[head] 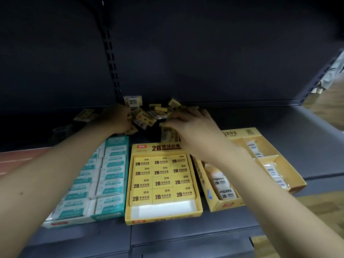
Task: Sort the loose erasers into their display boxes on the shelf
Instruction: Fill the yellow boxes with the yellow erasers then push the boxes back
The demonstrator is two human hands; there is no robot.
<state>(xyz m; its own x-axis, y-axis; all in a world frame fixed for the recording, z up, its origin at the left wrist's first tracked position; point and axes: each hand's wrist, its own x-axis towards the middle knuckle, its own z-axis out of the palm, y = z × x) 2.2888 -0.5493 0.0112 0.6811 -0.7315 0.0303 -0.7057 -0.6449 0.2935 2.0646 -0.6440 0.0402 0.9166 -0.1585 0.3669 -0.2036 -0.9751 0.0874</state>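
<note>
A heap of loose erasers (149, 116), yellow and clear-wrapped, lies at the back of the grey shelf (260, 118). My left hand (119, 120) reaches into its left side, fingers curled among the erasers. My right hand (191, 121) rests on the heap's right side and pinches a small yellow eraser (163, 124) at its fingertips. In front stand three display boxes: a teal and white box (104, 175) on the left, a yellow 2B box (162, 181) in the middle, and a yellow divided box (260, 138) on the right holding a few white wrapped erasers.
A slotted black upright (109, 53) runs up the dark back panel. One stray wrapped eraser (83, 114) lies left of the heap. A white strip shows at the front of the yellow 2B box. At the far right edge a person's legs (333, 71) stand on a wooden floor.
</note>
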